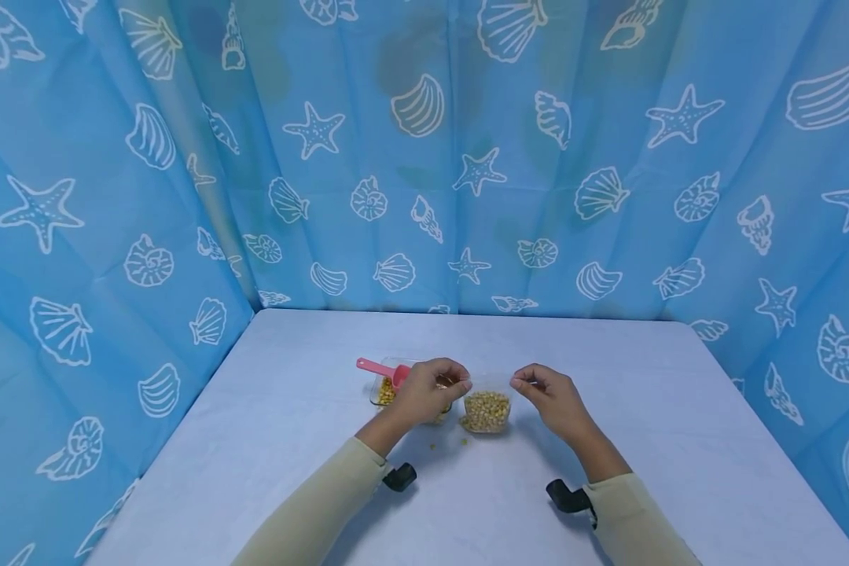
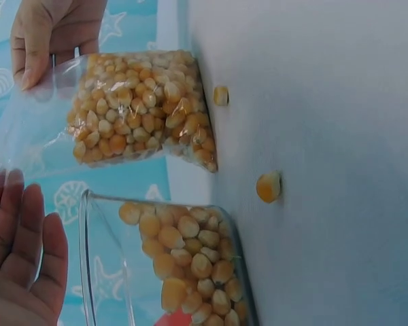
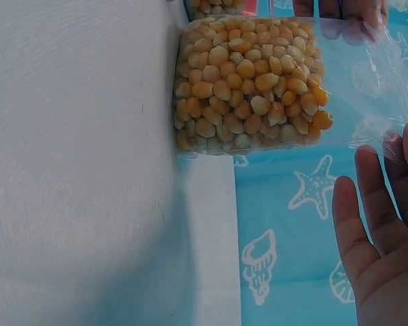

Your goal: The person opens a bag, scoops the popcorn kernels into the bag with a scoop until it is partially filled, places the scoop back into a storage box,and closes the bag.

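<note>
A clear plastic bag [image 1: 486, 413] holding yellow corn kernels stands on the table, its lower part filled and its upper part bare film. My left hand [image 1: 428, 391] pinches the top left corner of the bag between thumb and fingers. At the opposite top corner, my right hand [image 1: 553, 399] pinches the film too. The right wrist view shows the film stretched between both hands, with several right fingers [image 3: 377, 197] extended beside it. Left of the bag, partly hidden behind my left hand, sits a clear glass container [image 2: 86, 251] of corn kernels.
A pink scoop [image 1: 375, 367] lies in the glass container, its handle over the left rim. Loose corn kernels, one close to the container [image 2: 268, 187] and another by the bag [image 2: 221, 95], lie on the white tabletop [image 1: 311, 409]. A blue shell-print curtain [image 1: 410, 196] surrounds the table.
</note>
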Demonstrator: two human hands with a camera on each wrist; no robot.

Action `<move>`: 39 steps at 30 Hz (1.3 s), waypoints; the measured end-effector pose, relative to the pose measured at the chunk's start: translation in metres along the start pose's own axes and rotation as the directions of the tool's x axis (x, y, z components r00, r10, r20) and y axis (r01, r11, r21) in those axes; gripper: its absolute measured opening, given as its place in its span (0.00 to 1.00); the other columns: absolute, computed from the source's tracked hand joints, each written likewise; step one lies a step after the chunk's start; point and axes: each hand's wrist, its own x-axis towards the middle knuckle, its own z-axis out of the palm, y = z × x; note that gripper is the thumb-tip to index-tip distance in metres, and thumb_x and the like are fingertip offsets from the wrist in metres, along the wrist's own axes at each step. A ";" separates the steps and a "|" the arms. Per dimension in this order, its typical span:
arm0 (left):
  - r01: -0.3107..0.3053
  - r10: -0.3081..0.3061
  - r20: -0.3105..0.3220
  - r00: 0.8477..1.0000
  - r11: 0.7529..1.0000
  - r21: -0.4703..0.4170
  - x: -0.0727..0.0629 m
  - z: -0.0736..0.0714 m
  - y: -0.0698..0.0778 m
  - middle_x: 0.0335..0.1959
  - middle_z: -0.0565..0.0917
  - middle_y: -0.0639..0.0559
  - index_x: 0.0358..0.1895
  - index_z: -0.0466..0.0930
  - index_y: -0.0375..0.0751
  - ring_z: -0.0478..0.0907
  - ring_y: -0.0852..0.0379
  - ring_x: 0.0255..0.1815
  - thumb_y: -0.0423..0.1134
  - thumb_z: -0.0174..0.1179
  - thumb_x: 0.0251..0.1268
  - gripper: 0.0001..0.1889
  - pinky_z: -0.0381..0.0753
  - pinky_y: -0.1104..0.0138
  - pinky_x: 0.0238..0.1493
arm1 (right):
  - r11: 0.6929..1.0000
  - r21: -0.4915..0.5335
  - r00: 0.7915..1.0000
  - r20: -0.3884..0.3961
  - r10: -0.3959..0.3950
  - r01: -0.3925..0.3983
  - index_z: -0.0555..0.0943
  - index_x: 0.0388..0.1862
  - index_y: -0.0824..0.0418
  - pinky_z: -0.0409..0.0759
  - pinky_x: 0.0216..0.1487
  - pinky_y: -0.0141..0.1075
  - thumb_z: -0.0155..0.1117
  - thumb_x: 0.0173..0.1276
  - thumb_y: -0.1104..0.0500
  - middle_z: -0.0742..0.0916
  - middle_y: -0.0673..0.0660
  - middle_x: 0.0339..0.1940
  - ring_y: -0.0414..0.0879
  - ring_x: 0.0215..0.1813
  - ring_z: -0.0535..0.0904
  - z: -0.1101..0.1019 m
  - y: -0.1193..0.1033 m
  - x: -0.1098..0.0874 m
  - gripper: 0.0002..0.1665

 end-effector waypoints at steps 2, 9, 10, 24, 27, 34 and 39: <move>-0.007 0.006 0.007 1.000 1.000 0.005 0.000 0.001 0.000 0.36 0.81 0.62 0.41 0.83 0.52 0.78 0.61 0.39 0.48 0.61 0.69 0.07 0.82 0.69 0.38 | 1.000 -0.001 1.000 0.004 0.012 -0.012 0.81 0.43 0.56 0.77 0.43 0.42 0.58 0.73 0.47 0.84 0.52 0.42 0.50 0.45 0.77 0.000 -0.001 -0.001 0.14; -0.045 0.046 -0.021 0.999 0.998 0.051 0.001 0.004 0.001 0.35 0.81 0.63 0.41 0.83 0.50 0.77 0.62 0.36 0.45 0.59 0.71 0.06 0.81 0.70 0.38 | 0.999 0.035 1.000 0.013 0.018 -0.018 0.81 0.46 0.57 0.80 0.46 0.45 0.61 0.72 0.49 0.84 0.53 0.44 0.50 0.47 0.78 0.000 -0.004 -0.001 0.13; -0.050 0.052 -0.024 0.998 0.997 0.060 0.001 0.004 0.001 0.35 0.81 0.63 0.41 0.82 0.49 0.76 0.62 0.36 0.44 0.58 0.71 0.06 0.81 0.70 0.37 | 0.999 0.040 1.000 0.020 0.022 -0.023 0.81 0.47 0.57 0.80 0.48 0.46 0.61 0.72 0.49 0.84 0.53 0.45 0.50 0.47 0.79 0.000 -0.004 -0.001 0.14; -0.058 0.059 -0.015 0.998 0.995 0.077 0.001 0.005 0.001 0.35 0.81 0.64 0.41 0.81 0.50 0.76 0.62 0.35 0.46 0.58 0.71 0.07 0.81 0.71 0.37 | 0.998 0.057 1.000 0.019 -0.004 0.003 0.83 0.44 0.57 0.81 0.46 0.43 0.63 0.71 0.49 0.85 0.50 0.44 0.48 0.46 0.79 0.007 -0.006 0.003 0.13; -0.055 0.056 -0.014 0.998 0.995 0.079 0.001 0.006 0.003 0.35 0.81 0.64 0.41 0.81 0.50 0.76 0.62 0.36 0.46 0.58 0.71 0.06 0.81 0.71 0.38 | 0.999 0.047 1.000 0.004 -0.019 0.019 0.83 0.43 0.58 0.80 0.41 0.42 0.62 0.71 0.50 0.85 0.51 0.42 0.48 0.42 0.78 0.008 -0.006 0.002 0.14; -0.064 0.065 -0.018 0.998 0.996 0.065 0.002 0.007 0.004 0.35 0.81 0.64 0.40 0.82 0.51 0.77 0.63 0.38 0.46 0.59 0.71 0.05 0.81 0.71 0.40 | 0.999 0.044 1.000 -0.020 -0.022 0.023 0.83 0.41 0.58 0.79 0.38 0.40 0.62 0.70 0.48 0.85 0.52 0.39 0.48 0.39 0.77 0.009 -0.006 0.002 0.15; -0.092 0.093 -0.011 0.996 0.993 0.069 0.003 0.008 0.003 0.35 0.81 0.64 0.41 0.83 0.50 0.77 0.64 0.39 0.46 0.60 0.70 0.06 0.81 0.71 0.42 | 0.998 0.055 1.000 -0.016 -0.005 0.006 0.83 0.40 0.57 0.77 0.38 0.40 0.61 0.70 0.47 0.85 0.52 0.39 0.48 0.39 0.76 0.010 -0.005 0.002 0.15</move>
